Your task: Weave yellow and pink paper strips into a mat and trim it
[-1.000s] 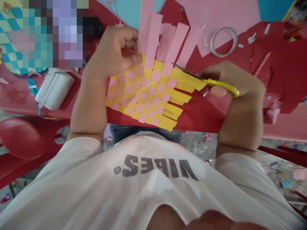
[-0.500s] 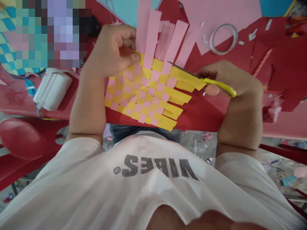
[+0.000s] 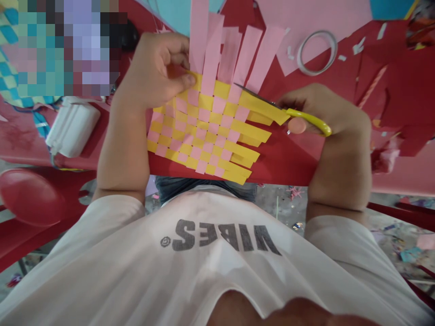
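Note:
A woven mat of pink and yellow paper strips [image 3: 204, 129] lies on the red table [image 3: 288, 158] in front of me. Loose pink strip ends [image 3: 234, 50] stick out at its far side, yellow ends at its right. My left hand [image 3: 159, 70] is closed in a pinch on the mat's far left corner. My right hand [image 3: 322, 113] grips yellow-handled scissors [image 3: 306, 120]. Their blades [image 3: 254, 94] point left and touch the mat's far right edge, where the pink strips leave the weave.
A roll of clear tape [image 3: 316, 52] rests on a pink sheet [image 3: 306, 18] at the far right. A white container [image 3: 73, 129] lies at the left, next to a blue-checked weave [image 3: 13, 81]. Paper scraps litter the table and floor. A red stool [image 3: 29, 194] stands lower left.
The scissor blades have slid a little to the left along the mat's far edge. My left hand keeps its pinch on the corner, and the pink strips have shifted slightly.

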Available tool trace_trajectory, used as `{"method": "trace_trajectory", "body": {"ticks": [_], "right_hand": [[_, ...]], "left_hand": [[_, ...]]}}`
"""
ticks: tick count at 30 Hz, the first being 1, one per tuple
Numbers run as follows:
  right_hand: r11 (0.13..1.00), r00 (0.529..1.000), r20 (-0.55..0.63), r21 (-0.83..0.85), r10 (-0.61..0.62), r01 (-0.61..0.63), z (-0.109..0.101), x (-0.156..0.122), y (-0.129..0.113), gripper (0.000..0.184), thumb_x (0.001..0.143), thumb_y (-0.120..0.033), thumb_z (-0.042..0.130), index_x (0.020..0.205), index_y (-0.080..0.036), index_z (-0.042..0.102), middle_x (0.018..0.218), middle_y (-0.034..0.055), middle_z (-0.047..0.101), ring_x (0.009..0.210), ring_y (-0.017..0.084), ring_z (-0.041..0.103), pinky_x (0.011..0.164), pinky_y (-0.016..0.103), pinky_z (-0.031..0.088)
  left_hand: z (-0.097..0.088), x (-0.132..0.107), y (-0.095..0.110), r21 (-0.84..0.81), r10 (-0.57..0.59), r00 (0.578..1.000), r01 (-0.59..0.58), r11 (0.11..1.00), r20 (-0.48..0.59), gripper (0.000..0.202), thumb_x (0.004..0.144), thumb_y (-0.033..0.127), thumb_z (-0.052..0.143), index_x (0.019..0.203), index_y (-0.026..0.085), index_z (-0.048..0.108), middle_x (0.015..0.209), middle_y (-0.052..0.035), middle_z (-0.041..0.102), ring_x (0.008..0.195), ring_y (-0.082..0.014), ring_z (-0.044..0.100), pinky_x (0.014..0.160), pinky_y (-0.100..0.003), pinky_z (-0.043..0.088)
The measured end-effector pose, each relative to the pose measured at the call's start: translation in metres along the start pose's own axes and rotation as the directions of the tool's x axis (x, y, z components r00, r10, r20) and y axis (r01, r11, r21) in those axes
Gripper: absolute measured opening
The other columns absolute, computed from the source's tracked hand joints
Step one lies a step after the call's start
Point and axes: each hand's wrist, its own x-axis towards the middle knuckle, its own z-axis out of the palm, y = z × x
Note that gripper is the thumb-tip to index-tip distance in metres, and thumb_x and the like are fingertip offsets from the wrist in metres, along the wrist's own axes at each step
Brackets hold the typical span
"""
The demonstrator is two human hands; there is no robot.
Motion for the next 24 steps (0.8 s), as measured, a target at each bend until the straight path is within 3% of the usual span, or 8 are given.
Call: {"method": "trace_trajectory", "body": {"ticks": [6,11,14,21,24], "right_hand": [[1.0,1.0,-0.016,0.001,0.007,-0.007,0.001,0.001,0.004,0.07,0.087,-0.095,0.071,0.104,-0.028,0.08,0.093,0.0081,0.078,0.086,0.032,0.07,0.074,0.045,0.05],[0.999,1.0,0.006,0.043,-0.002,0.002,-0.001,0.002,0.004,0.08,0.083,-0.103,0.073,0.105,-0.026,0.08,0.092,0.0081,0.077,0.085,0.031,0.068,0.073,0.044,0.048],[0.999,1.0,-0.007,0.048,0.009,-0.009,-0.002,0.002,0.002,0.074,0.084,-0.098,0.076,0.102,-0.026,0.079,0.089,0.0071,0.076,0.083,0.031,0.069,0.071,0.044,0.048],[0.991,0.996,-0.003,0.093,0.094,-0.093,-0.002,0.0,0.0,0.05,0.084,-0.073,0.086,0.103,-0.027,0.081,0.086,0.0067,0.077,0.083,0.033,0.072,0.072,0.044,0.051],[0.986,0.992,-0.019,0.117,0.125,-0.122,-0.002,0.001,0.005,0.052,0.084,-0.072,0.085,0.107,-0.025,0.085,0.082,0.0059,0.075,0.078,0.03,0.069,0.071,0.043,0.049]], "left_hand": [[0.0,0.0,0.006,0.031,-0.006,1.0,0.005,1.0,0.013,0.038,0.092,0.031,0.098,0.129,0.024,0.091,0.101,-0.002,0.079,0.088,-0.0134,0.072,0.08,-0.03,0.059],[0.001,0.002,-0.002,-0.007,-0.002,0.999,0.002,1.0,-0.033,0.048,0.081,0.02,0.094,0.128,0.029,0.095,0.098,-0.0015,0.082,0.082,-0.0156,0.073,0.071,-0.029,0.057],[0.0,0.003,-0.007,0.006,0.019,0.999,-0.018,1.0,-0.029,0.058,0.075,0.015,0.089,0.13,0.035,0.094,0.098,-0.0005,0.084,0.079,-0.0181,0.072,0.067,-0.033,0.057],[0.004,0.002,0.003,-0.013,0.001,0.999,-0.001,1.0,-0.048,0.043,0.08,0.018,0.092,0.122,0.024,0.095,0.098,-0.0034,0.082,0.083,-0.015,0.073,0.072,-0.029,0.054],[0.005,0.001,0.005,-0.011,-0.003,0.998,0.002,1.0,-0.056,0.037,0.084,0.025,0.096,0.121,0.019,0.094,0.096,-0.0048,0.079,0.083,-0.0134,0.072,0.074,-0.026,0.053]]}}
